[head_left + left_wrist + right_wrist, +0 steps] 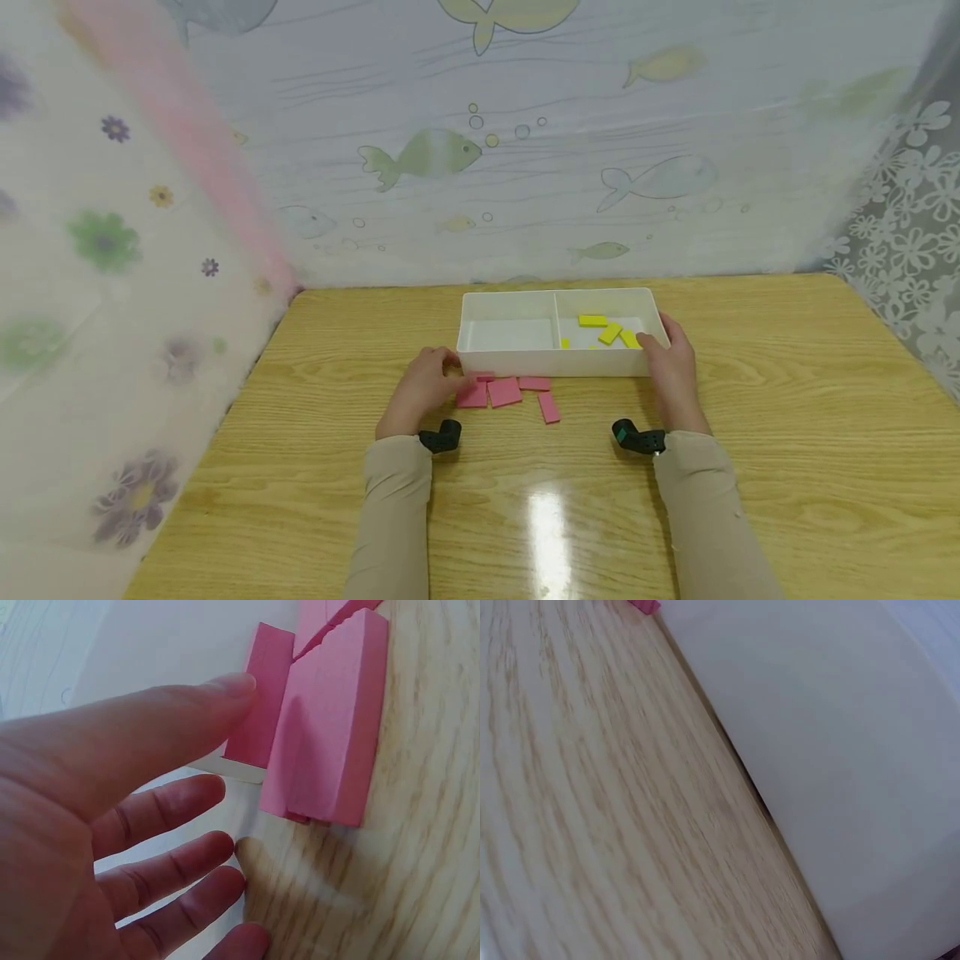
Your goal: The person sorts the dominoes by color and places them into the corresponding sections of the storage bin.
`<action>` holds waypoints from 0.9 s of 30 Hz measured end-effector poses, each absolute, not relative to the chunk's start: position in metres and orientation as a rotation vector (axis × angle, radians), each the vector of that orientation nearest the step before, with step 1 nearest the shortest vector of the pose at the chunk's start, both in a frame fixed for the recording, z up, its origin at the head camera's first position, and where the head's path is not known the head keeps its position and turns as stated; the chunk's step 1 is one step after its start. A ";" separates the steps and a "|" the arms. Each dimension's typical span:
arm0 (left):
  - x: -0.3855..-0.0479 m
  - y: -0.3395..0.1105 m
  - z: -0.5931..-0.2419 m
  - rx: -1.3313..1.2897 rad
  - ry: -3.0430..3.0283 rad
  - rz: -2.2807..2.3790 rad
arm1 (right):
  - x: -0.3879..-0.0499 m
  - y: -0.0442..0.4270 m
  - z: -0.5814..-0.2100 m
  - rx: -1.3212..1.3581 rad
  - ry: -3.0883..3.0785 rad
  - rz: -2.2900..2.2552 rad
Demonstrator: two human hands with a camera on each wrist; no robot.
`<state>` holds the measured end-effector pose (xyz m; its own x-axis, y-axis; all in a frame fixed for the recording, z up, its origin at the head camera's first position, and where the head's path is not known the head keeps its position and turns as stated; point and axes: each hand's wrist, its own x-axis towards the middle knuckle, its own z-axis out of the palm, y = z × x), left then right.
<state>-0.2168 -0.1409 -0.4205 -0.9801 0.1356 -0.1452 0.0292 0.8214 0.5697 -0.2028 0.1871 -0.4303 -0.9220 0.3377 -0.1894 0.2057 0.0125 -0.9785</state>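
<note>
Tabletop point(300, 417): wood-grained.
Left hand point(422, 389): fingers extended, spaced apart; thumb tip at a narrow pink piece point(268, 682) beside the white box point(555, 363).
Pink pieces point(505, 392): on the tabletop, before the box's left half.
Yellow pieces point(611, 333): scattered in the box's right compartment.
Right hand point(675, 375): grips the box's right end, thumb over the front rim.
</note>
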 end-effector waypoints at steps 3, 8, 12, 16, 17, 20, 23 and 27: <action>-0.217 -0.141 -0.421 0.141 2.822 0.879 | -0.202 0.187 -0.430 -0.566 -2.168 2.054; -0.217 -0.139 -0.420 0.146 2.796 0.871 | -0.200 0.188 -0.431 -0.545 -2.171 2.050; -0.216 -0.137 -0.420 0.127 2.821 0.838 | -0.200 0.188 -0.432 -0.538 -2.165 2.039; -0.214 -0.133 -0.421 0.096 2.874 0.792 | -0.200 0.190 -0.432 -0.534 -2.165 2.025; -0.214 -0.132 -0.421 0.096 2.890 0.769 | -0.200 0.190 -0.432 -0.530 -2.164 2.026; -0.213 -0.128 -0.424 0.101 2.936 0.711 | -0.200 0.190 -0.433 -0.521 -2.162 2.037; -0.212 -0.126 -0.428 0.116 2.980 0.673 | -0.199 0.191 -0.434 -0.509 -2.168 2.039; -0.213 -0.124 -0.430 0.126 3.010 0.676 | -0.199 0.192 -0.434 -0.497 -2.178 2.017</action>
<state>-0.2129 -0.1242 -0.4298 -0.9952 0.0912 -0.0350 0.0675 0.9008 0.4289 -0.1991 0.1919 -0.4338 -0.9370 0.3261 -0.1255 0.1502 0.0516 -0.9873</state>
